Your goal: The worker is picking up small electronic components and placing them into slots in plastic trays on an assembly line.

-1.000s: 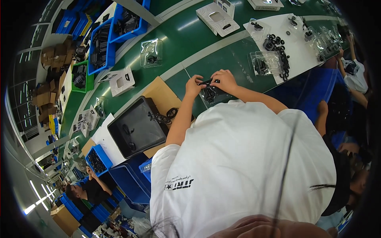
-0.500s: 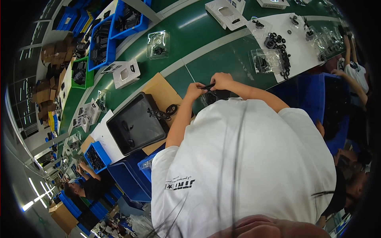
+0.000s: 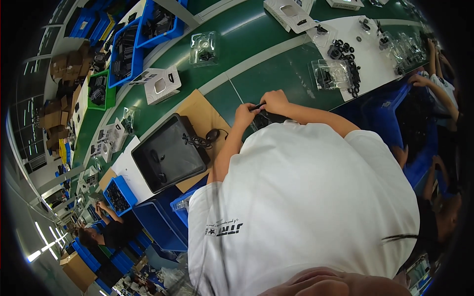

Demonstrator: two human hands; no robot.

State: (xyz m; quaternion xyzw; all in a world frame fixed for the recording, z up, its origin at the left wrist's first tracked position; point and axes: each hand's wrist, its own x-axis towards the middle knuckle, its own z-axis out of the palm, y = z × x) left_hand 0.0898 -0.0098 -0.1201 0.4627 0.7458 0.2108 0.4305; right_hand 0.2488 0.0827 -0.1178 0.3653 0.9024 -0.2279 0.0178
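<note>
My left hand [image 3: 244, 115] and my right hand [image 3: 275, 101] are close together over the near edge of the green bench. Both are closed on a thin black piece [image 3: 256, 107] that spans the gap between them; it is too small to name more exactly. Just below, more dark items [image 3: 261, 120] lie at the bench edge, partly hidden by my shirt. Left of my left forearm, a coiled black cable [image 3: 201, 141] hangs over the rim of a dark grey tray [image 3: 170, 170]. A round black part [image 3: 213, 134] rests beside it on brown cardboard [image 3: 203, 109].
Beyond my hands, a green conveyor carries a clear plastic insert [image 3: 203, 48] and white boxes [image 3: 163, 87]. Right, a white sheet [image 3: 368, 54] holds black rings [image 3: 351, 74] and a clear tray [image 3: 329, 75]. A co-worker's hand [image 3: 419, 80] touches a large blue bin [image 3: 382, 116].
Boxes and the clear insert on the conveyor have shifted right. My hands have drawn slightly closer together around the black piece. The large blue bin at right has shifted, with a co-worker's hand at its rim.
</note>
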